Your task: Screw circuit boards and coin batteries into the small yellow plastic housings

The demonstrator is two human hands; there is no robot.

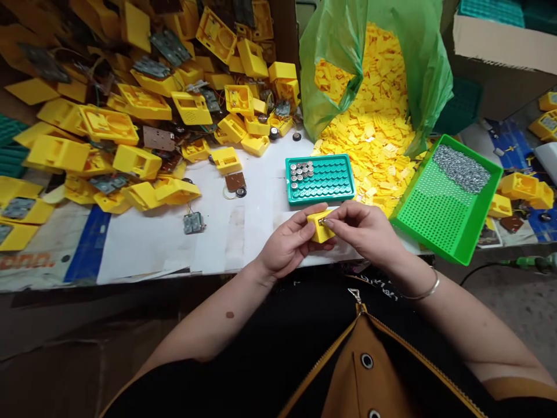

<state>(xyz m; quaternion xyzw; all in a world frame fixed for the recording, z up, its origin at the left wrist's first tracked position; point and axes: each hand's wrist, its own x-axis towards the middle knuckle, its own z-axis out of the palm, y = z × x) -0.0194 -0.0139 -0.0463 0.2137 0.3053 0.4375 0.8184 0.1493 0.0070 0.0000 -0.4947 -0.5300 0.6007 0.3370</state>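
Just in front of the table's near edge, my left hand (289, 241) is closed around a small yellow plastic housing (320, 233). My right hand (368, 229) pinches at an opening in its upper face, thumb and forefinger on a small silvery piece (322, 221) that looks like a button cell; the fingertips partly cover it. Right behind both hands lies a teal tray (319, 198) with rows of round pockets. Several silver button cells (299, 172) sit in its left part.
Yellow housings (108, 125) with wired circuit boards and small speakers are heaped at the left. A green bag (331, 35) spills small yellow plastic pieces (369, 122) behind the tray. To the right, a green perforated basket (448, 244) holds many small metal parts (463, 168).
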